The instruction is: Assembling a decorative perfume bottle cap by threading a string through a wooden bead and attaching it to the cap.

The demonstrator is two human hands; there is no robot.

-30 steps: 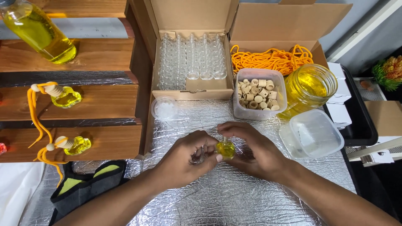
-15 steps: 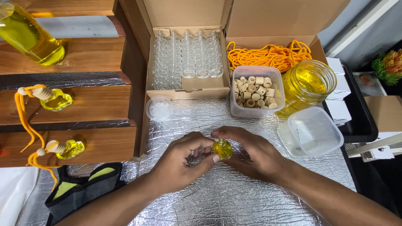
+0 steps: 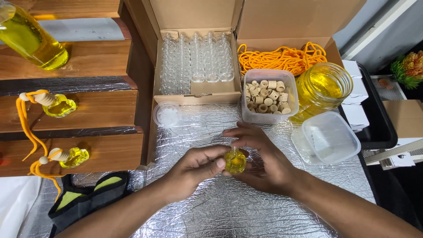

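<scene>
Head-cam view looking down at a table covered w/ crinkled silver foil (image 3: 211, 216). Near centre, two bare hands meet over the foil. Left hand (image 3: 194, 169) & right hand (image 3: 260, 161) both pinch a small glass bottle (image 3: 235, 162) filled w/ yellow liquid; fingers curled narrow around it, left thumb on its side, right fingers over its neck. Bottle is held just above the foil, between the hands.

Near left, a black & green pouch (image 3: 88, 200) lies at the foot of wooden steps (image 3: 101, 110). On the steps sit two finished small yellow bottles w/ wood caps & orange cords (image 3: 64, 105), (image 3: 72, 157); a larger bottle of yellow liquid (image 3: 31, 39) on the far step.

Right of the hands, an empty clear plastic tub (image 3: 330, 139). Farther, a small round clear lid (image 3: 167, 115), a tub of wooden ring caps (image 3: 269, 94), and a glass jar of yellow liquid (image 3: 321, 88) just beside it.

Far, an open cardboard box (image 3: 198, 17) w/ rows of empty clear bottles (image 3: 196, 61); right of it a box holding orange cord (image 3: 282, 57)
</scene>
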